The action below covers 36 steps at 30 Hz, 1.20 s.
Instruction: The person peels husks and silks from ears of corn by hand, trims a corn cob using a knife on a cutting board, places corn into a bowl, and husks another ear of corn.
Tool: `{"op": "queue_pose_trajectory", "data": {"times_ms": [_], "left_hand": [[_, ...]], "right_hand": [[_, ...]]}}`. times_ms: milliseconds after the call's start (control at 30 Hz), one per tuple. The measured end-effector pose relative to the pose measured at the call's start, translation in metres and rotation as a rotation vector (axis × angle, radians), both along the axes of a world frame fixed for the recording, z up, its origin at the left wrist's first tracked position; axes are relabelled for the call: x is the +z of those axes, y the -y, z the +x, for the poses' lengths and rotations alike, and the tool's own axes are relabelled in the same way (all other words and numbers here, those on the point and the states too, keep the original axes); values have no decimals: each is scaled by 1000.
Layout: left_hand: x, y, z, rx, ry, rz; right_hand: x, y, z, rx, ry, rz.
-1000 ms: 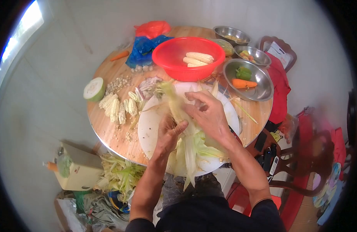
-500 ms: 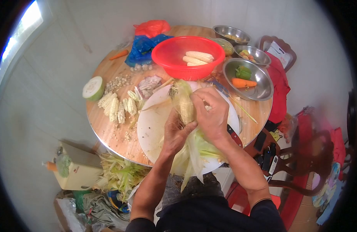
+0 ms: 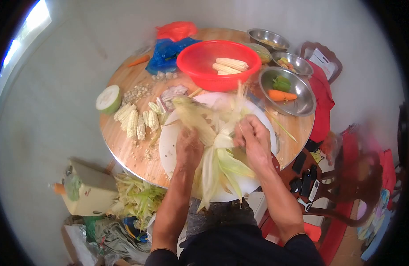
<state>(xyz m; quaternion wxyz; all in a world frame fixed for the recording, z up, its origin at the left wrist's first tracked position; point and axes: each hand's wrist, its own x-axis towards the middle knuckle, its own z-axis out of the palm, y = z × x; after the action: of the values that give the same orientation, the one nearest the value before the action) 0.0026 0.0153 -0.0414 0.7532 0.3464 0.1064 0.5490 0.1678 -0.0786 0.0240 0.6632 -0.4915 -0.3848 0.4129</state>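
Over the white round board (image 3: 169, 150), my left hand (image 3: 189, 144) closes on pale corn husk (image 3: 193, 116), slightly blurred by motion. My right hand (image 3: 253, 135) has its fingers closed at the other side of the husk, apart from the left. Between them the husk leaves spread outward, and green-yellow leaves (image 3: 228, 166) hang down toward the board's near edge. The cob inside cannot be made out. Behind the board is a red plastic basin (image 3: 195, 75) with several peeled corn cobs (image 3: 231, 65) in it.
On the wooden table (image 3: 124, 153) lie partly stripped cobs (image 3: 132, 122), a cut green-skinned gourd (image 3: 108, 99), garlic (image 3: 164, 76) and a blue bag (image 3: 166, 55). Steel bowls stand at right, one bowl (image 3: 307, 99) holding a carrot (image 3: 282, 95). Discarded husks (image 3: 138, 193) lie below left.
My hands have moved apart, left hand leftward and right hand slightly downward. The husk now fans open between them, and the ear that showed before is no longer distinct.
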Motion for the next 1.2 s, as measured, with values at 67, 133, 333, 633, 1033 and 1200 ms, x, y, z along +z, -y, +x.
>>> {"op": "queue_pose_trajectory", "data": {"times_ms": [67, 133, 333, 633, 1033, 1200], "left_hand": [[-4, -8, -8, 8, 51, -51], [-5, -12, -12, -45, 10, 9], [3, -12, -14, 81, 1, -3], [41, 18, -12, 6, -241, 187], [24, 10, -7, -23, 75, 66], [30, 13, -1, 1, 120, -70]], "right_hand": [[-27, 8, 8, 28, 24, -17], [-41, 19, 2, 56, 116, -102], [-57, 35, -2, 185, 258, -82], [33, 1, -16, -59, 998, 234], [-36, -17, -13, 370, 533, -148], [-8, -10, -13, 349, 521, -166]]}}
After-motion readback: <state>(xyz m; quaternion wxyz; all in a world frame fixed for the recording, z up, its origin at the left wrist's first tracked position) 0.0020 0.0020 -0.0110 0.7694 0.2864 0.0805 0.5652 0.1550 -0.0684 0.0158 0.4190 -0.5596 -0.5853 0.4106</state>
